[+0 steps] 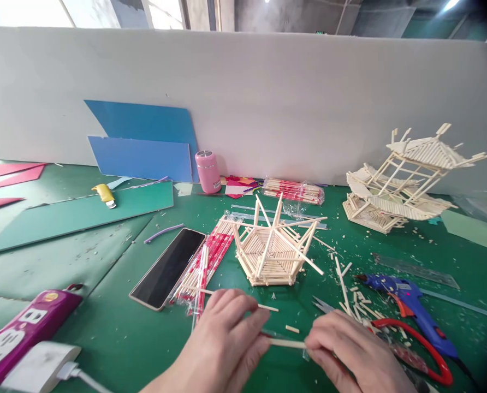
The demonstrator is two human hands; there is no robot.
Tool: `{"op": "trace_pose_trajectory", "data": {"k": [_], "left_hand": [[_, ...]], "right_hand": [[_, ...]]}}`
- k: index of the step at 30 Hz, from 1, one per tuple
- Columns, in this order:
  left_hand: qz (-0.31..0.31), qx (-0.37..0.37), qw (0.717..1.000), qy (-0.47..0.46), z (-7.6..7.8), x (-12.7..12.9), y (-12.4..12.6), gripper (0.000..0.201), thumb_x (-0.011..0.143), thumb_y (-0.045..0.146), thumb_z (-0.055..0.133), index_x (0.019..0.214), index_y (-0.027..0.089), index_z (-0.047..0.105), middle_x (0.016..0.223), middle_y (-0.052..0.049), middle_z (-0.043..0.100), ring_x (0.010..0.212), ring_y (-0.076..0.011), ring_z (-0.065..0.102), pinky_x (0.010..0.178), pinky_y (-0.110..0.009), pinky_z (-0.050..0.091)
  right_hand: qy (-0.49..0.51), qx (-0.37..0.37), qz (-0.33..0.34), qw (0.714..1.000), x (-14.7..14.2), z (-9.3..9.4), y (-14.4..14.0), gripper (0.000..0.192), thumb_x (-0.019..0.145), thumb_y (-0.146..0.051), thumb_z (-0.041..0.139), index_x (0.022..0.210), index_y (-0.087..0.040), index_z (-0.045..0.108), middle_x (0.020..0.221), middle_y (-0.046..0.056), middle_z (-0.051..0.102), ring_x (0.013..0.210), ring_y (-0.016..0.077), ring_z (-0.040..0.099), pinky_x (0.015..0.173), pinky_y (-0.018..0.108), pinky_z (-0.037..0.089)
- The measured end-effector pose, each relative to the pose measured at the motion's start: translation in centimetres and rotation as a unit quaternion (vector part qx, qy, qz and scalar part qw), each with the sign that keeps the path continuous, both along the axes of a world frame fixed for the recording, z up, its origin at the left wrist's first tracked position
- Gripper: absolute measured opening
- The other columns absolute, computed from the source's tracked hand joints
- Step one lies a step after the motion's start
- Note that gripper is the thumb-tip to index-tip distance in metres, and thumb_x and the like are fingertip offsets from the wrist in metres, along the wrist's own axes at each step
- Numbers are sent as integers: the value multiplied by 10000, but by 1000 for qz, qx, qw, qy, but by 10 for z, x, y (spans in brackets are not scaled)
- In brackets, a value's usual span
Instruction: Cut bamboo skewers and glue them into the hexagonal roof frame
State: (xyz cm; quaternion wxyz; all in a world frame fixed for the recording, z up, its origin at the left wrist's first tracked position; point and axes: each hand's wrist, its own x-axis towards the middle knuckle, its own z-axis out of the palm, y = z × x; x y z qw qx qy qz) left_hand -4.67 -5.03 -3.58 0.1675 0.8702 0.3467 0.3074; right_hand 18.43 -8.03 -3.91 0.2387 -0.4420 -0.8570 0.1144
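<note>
My left hand point(223, 341) and my right hand point(352, 349) are low in the middle of the view, each pinching one end of a thin wooden stick point(286, 343) held level just above the green mat. Another loose stick point(268, 308) lies just beyond my left fingers. Behind the hands stands a small hexagonal stick frame point(270, 251) with spokes sticking up. A bundle of red-and-white wrapped chopsticks point(206, 262) lies left of the frame, beside a black phone point(167, 267).
A blue glue gun point(407, 303) and red-handled scissors point(421, 344) lie right of my right hand among stick offcuts. A finished stick pavilion point(407, 180) stands back right. A pink cup point(208, 171), blue boards point(143, 144), yellow knife point(104, 194) and purple power strip point(20, 333) sit left.
</note>
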Motion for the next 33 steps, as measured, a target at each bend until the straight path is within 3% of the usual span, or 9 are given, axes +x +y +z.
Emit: {"op": "trace_pose_trajectory", "data": {"k": [3, 6, 12, 15, 19, 25, 33], "left_hand": [[-15, 54, 998, -6, -2, 7, -2, 269, 904, 224, 334, 983, 175, 586, 640, -53, 560, 556, -178, 484, 516, -301, 410], [-2, 79, 997, -11, 1, 5, 4, 269, 902, 193, 329, 940, 178, 595, 575, -34, 508, 505, -165, 441, 454, -277, 357], [3, 48, 999, -3, 32, -6, 15, 217, 860, 120, 415, 959, 182, 598, 620, -26, 532, 546, -154, 454, 506, -279, 386], [14, 43, 999, -10, 40, -8, 23, 199, 848, 103, 453, 955, 184, 601, 644, -17, 538, 570, -143, 465, 540, -267, 404], [35, 31, 999, -3, 40, -10, 36, 184, 857, 125, 469, 952, 181, 617, 655, -5, 510, 586, -127, 477, 517, -224, 396], [63, -30, 998, 12, 36, -13, 51, 187, 872, 162, 470, 881, 169, 656, 627, 8, 470, 556, -111, 444, 495, -212, 365], [54, -44, 997, 32, 33, -13, 56, 211, 880, 180, 451, 909, 181, 660, 606, 14, 454, 554, -119, 426, 490, -216, 350]], "right_hand": [[55, 23, -21, 998, -2, 5, 6, 37, 858, -221, 514, 843, -244, 537, 781, -2, 613, 698, 125, 600, 665, 225, 499], [90, 38, -23, 995, -3, 10, 14, 51, 837, -199, 548, 868, -239, 544, 798, 10, 615, 714, 131, 601, 633, 218, 502], [115, 82, -36, 989, -1, 19, 29, 158, 814, -145, 571, 950, -226, 571, 827, 28, 607, 738, 135, 597, 624, 226, 504], [151, 88, -74, 982, -1, 22, 37, 113, 815, -171, 576, 908, -232, 591, 823, 15, 607, 732, 125, 601, 627, 209, 500], [202, 59, -126, 969, -2, 21, 47, 59, 823, -215, 569, 860, -243, 606, 808, -1, 615, 705, 123, 607, 623, 203, 497], [250, 27, -192, 949, -2, 11, 54, 105, 839, -261, 550, 924, -271, 612, 912, 2, 626, 816, 137, 597, 672, 205, 492], [297, -18, -186, 936, -7, 2, 56, 167, 859, -272, 513, 979, -249, 626, 969, 38, 623, 883, 169, 599, 714, 247, 511]]}}
